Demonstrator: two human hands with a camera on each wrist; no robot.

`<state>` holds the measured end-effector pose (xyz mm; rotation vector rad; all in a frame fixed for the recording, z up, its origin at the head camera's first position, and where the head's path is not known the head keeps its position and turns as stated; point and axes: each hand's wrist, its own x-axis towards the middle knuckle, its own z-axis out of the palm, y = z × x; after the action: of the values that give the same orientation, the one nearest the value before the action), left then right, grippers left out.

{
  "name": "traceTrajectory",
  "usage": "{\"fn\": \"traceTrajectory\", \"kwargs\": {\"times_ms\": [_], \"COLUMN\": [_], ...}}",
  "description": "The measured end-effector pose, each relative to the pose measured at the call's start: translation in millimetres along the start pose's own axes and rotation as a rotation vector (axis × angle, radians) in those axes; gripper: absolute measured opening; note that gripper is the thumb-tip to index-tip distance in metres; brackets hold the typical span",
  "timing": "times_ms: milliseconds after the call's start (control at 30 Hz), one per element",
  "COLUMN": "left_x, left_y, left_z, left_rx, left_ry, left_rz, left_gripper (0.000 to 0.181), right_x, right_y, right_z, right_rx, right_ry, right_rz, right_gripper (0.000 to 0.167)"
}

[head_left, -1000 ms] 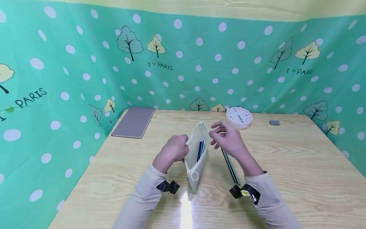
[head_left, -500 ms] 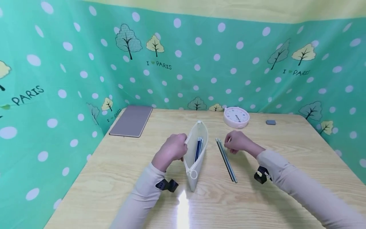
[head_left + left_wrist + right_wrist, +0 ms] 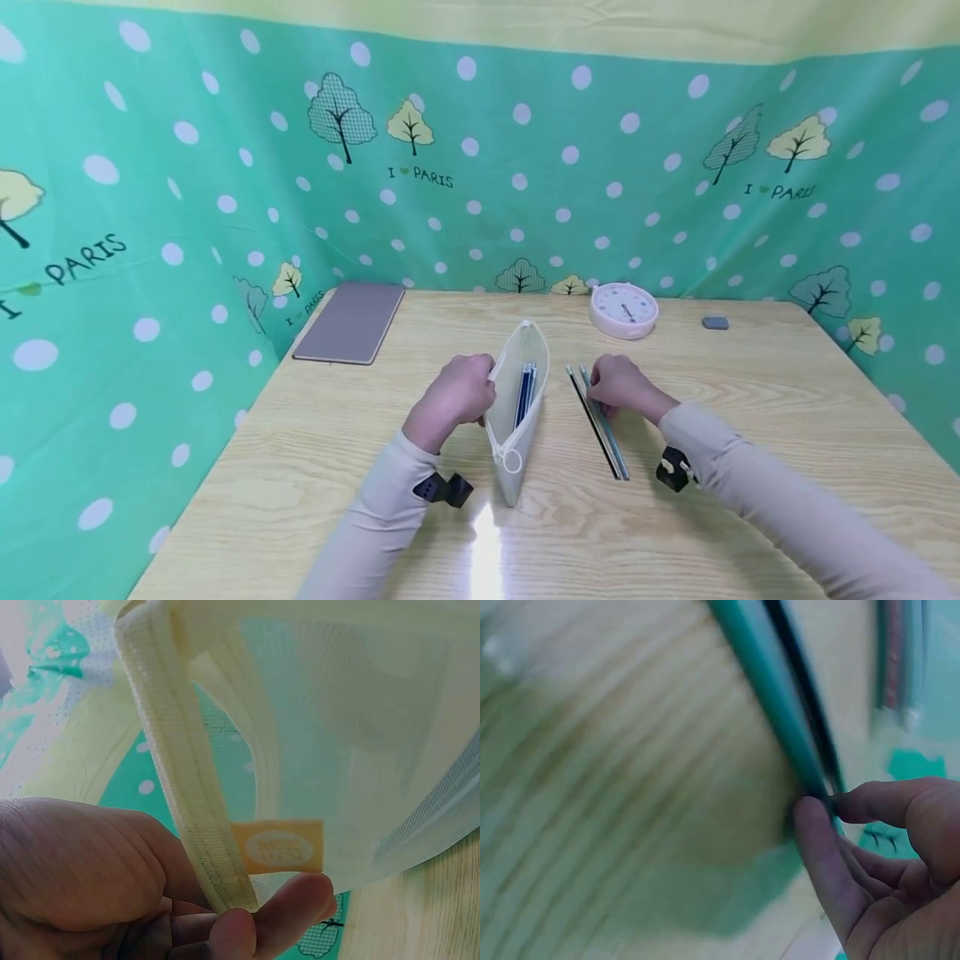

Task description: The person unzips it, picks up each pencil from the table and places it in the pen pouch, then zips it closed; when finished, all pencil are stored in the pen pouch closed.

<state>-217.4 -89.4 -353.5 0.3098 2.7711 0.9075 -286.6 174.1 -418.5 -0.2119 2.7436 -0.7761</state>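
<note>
My left hand (image 3: 456, 390) grips the left edge of an upright, open-mouthed, cream mesh pencil pouch (image 3: 501, 398). In the left wrist view, the thumb and fingers pinch the pouch's trim (image 3: 180, 765) beside a small yellow label (image 3: 281, 846). Several dark blue pencils (image 3: 527, 387) stand inside the pouch. To its right, my right hand (image 3: 621, 383) pinches a teal pencil (image 3: 614, 446) near its far end, between thumb and finger in the right wrist view. A black pencil (image 3: 592, 422) lies close along the teal one's left side.
Behind the right hand stands a round pink clock (image 3: 624, 311), with a small grey-blue eraser (image 3: 716, 322) farther right. A grey notebook (image 3: 351, 323) lies at the back left of the wooden table (image 3: 300, 492). A green patterned curtain (image 3: 450, 217) closes off the back and sides.
My right hand has moved from the pouch's edge out to the two pencils and taken hold of the teal one, which now lies slightly apart from the black one. The left hand stays on the pouch.
</note>
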Motion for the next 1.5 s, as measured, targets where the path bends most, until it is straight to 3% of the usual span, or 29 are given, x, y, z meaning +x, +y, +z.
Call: {"fn": "traceTrajectory", "kwargs": {"times_ms": [167,367,500,600,767,967,1333,1500], "left_x": [1.4,1.6,0.3,-0.2,-0.5,0.2,0.7,1.4], "left_y": [1.6,1.1,-0.1,-2.3,-3.6,-1.4,0.6,-0.7], "left_z": [0.9,-0.1,0.3,4.1,8.4,3.6,1.4,2.2], "left_rx": [-0.003,-0.005,-0.026,-0.034,-0.033,-0.012,-0.025,-0.020], "left_ry": [-0.006,-0.001,-0.006,-0.010,-0.015,0.004,-0.008,-0.002], "left_rz": [0.004,-0.010,-0.018,-0.018,-0.015,-0.010,-0.015,-0.008], "left_gripper": [0.021,0.021,0.023,0.024,0.024,0.024,0.027,0.025], "right_x": [-10.5,-39.0,-56.0,-60.5,-64.8,-66.1,-62.8,-62.8], "right_y": [-7,-36,-52,-57,-61,-67,-85,-95], "right_z": [-28,-58,-56,-46,-36,-35,-18,-5], "right_rx": [0.320,0.746,1.013,1.117,1.136,1.107,1.077,1.038], "right_ry": [0.053,0.312,0.438,0.469,0.479,0.469,0.394,0.312], "right_rz": [0.004,-0.134,-0.267,-0.334,-0.368,-0.387,-0.344,-0.337], "right_gripper": [0.021,0.033,0.019,0.009,0.008,0.010,0.016,0.031]}}
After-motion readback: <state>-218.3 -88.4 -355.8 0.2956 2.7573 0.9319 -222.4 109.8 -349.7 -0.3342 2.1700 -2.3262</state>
